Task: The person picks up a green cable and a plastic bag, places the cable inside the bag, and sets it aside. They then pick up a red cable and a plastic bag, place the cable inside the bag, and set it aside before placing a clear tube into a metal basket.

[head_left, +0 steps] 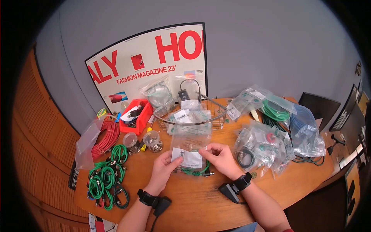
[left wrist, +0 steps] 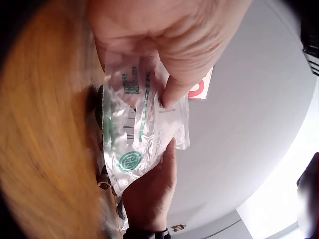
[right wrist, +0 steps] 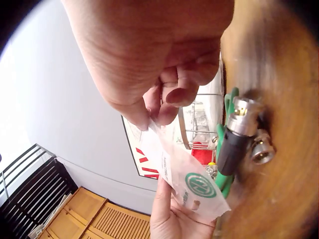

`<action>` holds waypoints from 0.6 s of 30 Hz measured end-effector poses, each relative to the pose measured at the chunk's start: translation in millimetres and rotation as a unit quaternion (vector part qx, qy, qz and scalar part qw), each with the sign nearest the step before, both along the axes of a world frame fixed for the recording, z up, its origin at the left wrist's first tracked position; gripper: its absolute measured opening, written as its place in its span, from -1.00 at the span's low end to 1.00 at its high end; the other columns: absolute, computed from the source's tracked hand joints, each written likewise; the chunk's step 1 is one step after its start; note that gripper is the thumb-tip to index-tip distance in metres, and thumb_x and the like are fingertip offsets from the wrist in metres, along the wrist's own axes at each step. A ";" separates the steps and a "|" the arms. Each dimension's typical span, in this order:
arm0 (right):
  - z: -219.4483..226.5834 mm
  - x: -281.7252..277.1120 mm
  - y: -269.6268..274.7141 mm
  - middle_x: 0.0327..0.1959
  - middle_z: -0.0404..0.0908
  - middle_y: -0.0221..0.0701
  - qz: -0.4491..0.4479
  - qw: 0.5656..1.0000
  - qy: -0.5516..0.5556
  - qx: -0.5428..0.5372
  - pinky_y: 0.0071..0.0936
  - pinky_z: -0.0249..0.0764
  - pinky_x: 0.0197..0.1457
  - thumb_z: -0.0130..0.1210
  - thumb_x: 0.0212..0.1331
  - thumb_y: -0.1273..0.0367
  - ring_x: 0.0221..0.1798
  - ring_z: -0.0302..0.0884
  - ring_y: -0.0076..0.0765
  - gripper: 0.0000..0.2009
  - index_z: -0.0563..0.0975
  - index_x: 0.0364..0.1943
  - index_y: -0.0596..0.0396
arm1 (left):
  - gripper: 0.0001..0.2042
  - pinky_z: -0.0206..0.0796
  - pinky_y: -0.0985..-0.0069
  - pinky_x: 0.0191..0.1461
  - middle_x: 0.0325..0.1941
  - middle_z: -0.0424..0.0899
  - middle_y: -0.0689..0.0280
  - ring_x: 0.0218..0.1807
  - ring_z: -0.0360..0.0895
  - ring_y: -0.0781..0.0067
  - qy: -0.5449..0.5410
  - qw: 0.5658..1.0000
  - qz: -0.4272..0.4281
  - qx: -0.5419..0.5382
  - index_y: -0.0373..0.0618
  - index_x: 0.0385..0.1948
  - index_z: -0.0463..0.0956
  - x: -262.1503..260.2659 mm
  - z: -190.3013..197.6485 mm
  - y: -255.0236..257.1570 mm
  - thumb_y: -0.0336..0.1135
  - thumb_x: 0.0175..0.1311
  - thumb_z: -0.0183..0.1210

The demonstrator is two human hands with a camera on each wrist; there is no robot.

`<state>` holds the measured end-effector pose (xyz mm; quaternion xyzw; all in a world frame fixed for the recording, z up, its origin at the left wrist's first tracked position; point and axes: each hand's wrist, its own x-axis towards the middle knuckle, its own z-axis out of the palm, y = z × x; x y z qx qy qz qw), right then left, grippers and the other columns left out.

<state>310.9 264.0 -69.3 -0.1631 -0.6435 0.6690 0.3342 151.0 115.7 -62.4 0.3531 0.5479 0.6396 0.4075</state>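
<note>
Both hands hold a clear plastic bag point(head_left: 191, 136) with green print and a white barcode label point(head_left: 189, 158) near its lower part. My left hand point(head_left: 164, 170) grips the bag's left side, thumb over the label. With thumb and fingers, my right hand point(head_left: 222, 160) pinches the label's upper right corner area. A green cable point(right wrist: 230, 102) lies on the table just beyond the bag, partly hidden by it. Its metal connectors point(right wrist: 244, 117) show large in the right wrist view, below the right hand's level.
Coiled green cables point(head_left: 106, 178) and a red coil point(head_left: 106, 135) lie at left. Behind stand a red bin point(head_left: 146, 115), clear jars point(head_left: 151, 137) and a wire basket point(head_left: 219, 112). Bagged cables point(head_left: 266, 145) pile up at right on the wooden table point(head_left: 185, 208).
</note>
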 end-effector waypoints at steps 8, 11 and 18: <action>7.9 3.2 -0.7 -0.65 0.43 -0.69 0.002 1.000 -0.020 0.015 -0.76 0.11 -0.54 0.26 0.17 0.32 -0.59 0.20 -0.85 -0.73 0.48 -0.60 0.08 | -0.31 0.40 0.51 0.06 0.27 0.30 0.17 0.17 0.41 0.39 0.066 0.993 0.007 0.096 -0.12 0.25 0.08 11.0 8.2 2.8 -0.45 0.10 0.32; 12.4 4.9 -3.5 -0.66 0.41 -0.68 0.007 0.999 -0.034 0.017 -0.75 0.09 -0.55 0.27 0.17 0.31 -0.59 0.19 -0.85 -0.70 0.46 -0.63 0.07 | -0.23 0.40 0.43 0.11 0.38 0.09 0.14 0.29 0.30 0.30 0.180 0.977 -0.002 0.110 -0.09 0.26 0.07 15.7 11.5 0.1 -0.44 0.01 0.39; 22.0 7.5 -15.1 -0.69 0.39 -0.69 0.077 0.996 -0.006 -0.039 -0.75 0.07 -0.55 0.20 0.23 0.31 -0.59 0.19 -0.84 -0.75 0.51 -0.57 0.07 | -0.47 0.34 0.44 0.19 0.27 0.29 0.16 0.24 0.34 0.41 0.112 0.989 -0.054 0.073 -0.19 0.17 0.29 19.7 11.1 -0.5 -0.40 0.15 0.28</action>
